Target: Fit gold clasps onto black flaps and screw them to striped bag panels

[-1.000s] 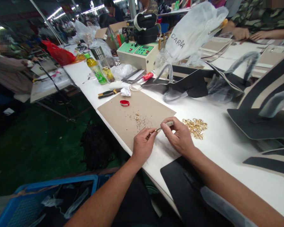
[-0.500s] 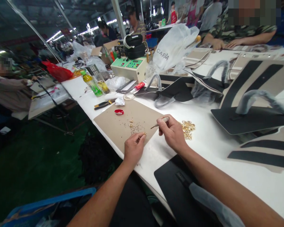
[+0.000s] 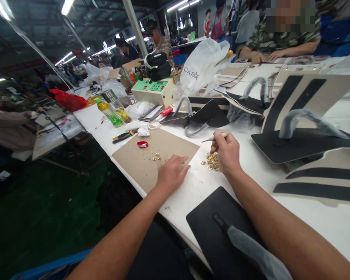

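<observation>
My right hand (image 3: 229,153) is closed around a slim pen-like tool (image 3: 211,138) with a pale handle and a thin dark tip pointing left. Just below that hand lies a pile of small gold metal rings or buckles (image 3: 212,161) on the white table, partly covered by the hand. My left hand (image 3: 171,175) is over the right edge of a tan board (image 3: 131,159), thumb and fingers apart, and nothing shows between them. Beyond its knuckles, a few gold pieces (image 3: 156,157) rest on the board among tiny dark bits.
On the board sits a small red dish (image 3: 142,144), with pliers (image 3: 124,136) at its far edge. Bottles (image 3: 112,116) stand farther back. Black-and-beige bag panels (image 3: 306,144) with wrapped handles crowd the right; another black panel (image 3: 218,225) lies in front. A co-worker (image 3: 280,42) sits across.
My left hand has moved right, its fingers parting from a pinch on a small gold piece. My right hand has shifted right and up with the tool. More gold pieces show on the board.
</observation>
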A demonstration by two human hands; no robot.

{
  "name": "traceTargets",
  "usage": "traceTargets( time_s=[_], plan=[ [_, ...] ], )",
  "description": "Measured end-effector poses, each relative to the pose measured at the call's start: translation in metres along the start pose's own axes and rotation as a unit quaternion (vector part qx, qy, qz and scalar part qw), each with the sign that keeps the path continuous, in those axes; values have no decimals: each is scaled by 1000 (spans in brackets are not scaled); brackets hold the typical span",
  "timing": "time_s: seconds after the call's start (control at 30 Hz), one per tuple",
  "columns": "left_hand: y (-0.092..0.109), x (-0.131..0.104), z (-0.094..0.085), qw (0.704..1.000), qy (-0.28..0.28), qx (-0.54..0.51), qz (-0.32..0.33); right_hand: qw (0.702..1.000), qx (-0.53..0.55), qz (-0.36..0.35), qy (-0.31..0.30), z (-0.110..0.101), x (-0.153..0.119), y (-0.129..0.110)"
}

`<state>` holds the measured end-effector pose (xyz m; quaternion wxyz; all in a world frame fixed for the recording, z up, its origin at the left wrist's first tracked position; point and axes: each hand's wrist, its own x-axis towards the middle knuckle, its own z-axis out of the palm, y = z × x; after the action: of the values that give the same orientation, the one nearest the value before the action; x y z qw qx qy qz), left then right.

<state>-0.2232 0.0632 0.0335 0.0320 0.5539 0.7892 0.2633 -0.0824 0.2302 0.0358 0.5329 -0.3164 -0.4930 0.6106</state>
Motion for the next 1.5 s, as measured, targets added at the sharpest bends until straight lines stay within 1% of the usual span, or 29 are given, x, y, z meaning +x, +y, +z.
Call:
traceTargets(
  time_s=[0.03,0.1,0.2,0.3,0.4,0.43,0.5,0.57,0.63,0.7,0.77,0.83,0.9,1.0,1.07,1.17,1.3,1.5],
  plan=[
    [9,5,9,999,-23,14,38,1000,-5,4,-2,0,-1,0],
    [23,17,27,995,-55,42,77,1000,-9,7,-7,1,-3,2],
    [30,33,46,994,-63,55,75,1000,-3,16,-19,1,-3,5],
    [30,39,53,996,-45,41,67,999,-6,32,-26,2,-3,6],
    [27,35,50,998,-23,-19,48,999,-14,34,-23,2,-4,6],
    [26,31,47,998,-17,-59,25,999,-14,34,-24,3,-5,6],
    [21,21,40,987,-4,-156,-48,999,-10,35,-32,5,-8,6],
    [14,7,31,957,14,-259,-133,998,-8,41,-52,9,-14,8],
    [6,-8,22,919,34,-339,-198,995,-8,51,-82,15,-23,10],
    [0,-21,14,892,50,-382,-238,991,-4,66,-116,21,-34,12],
    [-4,-32,9,882,68,-393,-249,986,1,78,-149,27,-46,12],
    [-6,-38,8,885,90,-387,-242,982,-15,72,-176,30,-56,8],
    [-8,-42,10,892,107,-376,-227,977,-61,44,-201,31,-62,4],
    [-11,-45,15,904,110,-363,-195,963,-142,-7,-230,31,-68,-1],
    [-12,-46,17,913,106,-353,-174,955,-170,-29,-241,30,-69,-1],
    [-12,-47,19,925,109,-327,-157,950,-186,-44,-248,30,-71,0],
    [-13,-48,21,941,121,-287,-136,948,-188,-45,-254,31,-71,0],
    [-15,-49,23,953,123,-253,-114,945,-185,-51,-264,30,-70,2]
  ],
)
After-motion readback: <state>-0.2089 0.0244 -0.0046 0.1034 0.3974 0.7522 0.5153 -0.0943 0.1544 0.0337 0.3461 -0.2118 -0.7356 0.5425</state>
